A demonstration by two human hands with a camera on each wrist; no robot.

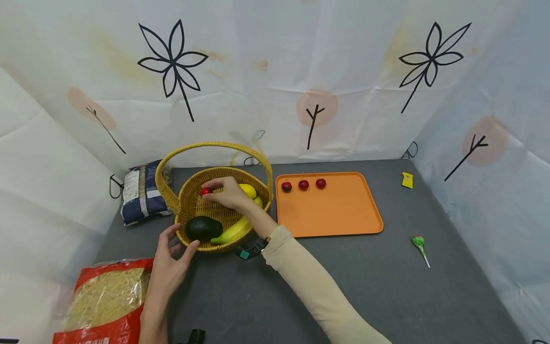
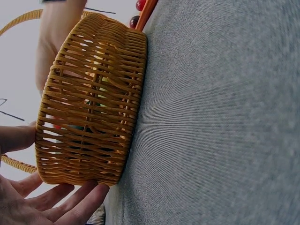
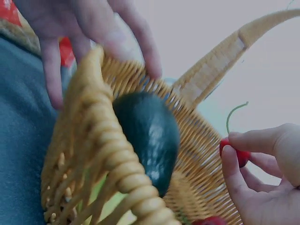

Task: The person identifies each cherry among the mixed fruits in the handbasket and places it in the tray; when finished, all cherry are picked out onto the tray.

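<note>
My right hand [image 1: 229,193] is over the inside of a yellow wicker basket [image 1: 180,200]. Thumb and fingertips pinch a red cherry [image 3: 240,154], its green stem curving upward. At the near left side of the basket, my left hand [image 1: 169,267] touches the outer wall with extended fingers [image 2: 84,204]. Within the basket lie a dark green avocado [image 1: 204,228], a banana [image 1: 234,232] and a lemon [image 1: 248,190], with a yellow-green fruit [image 1: 259,201] partly hidden by the right arm. Another red fruit [image 3: 211,221] shows low in the right wrist view.
Right of the basket lies an orange tray [image 1: 331,210] with three cherries [image 1: 303,185] along its back. A yellow wrapped sweet [image 1: 407,180] and a green lollipop [image 1: 418,242] lie farther right. A red pasta bag [image 1: 105,301] and a blue-white package [image 1: 143,193] are at left.
</note>
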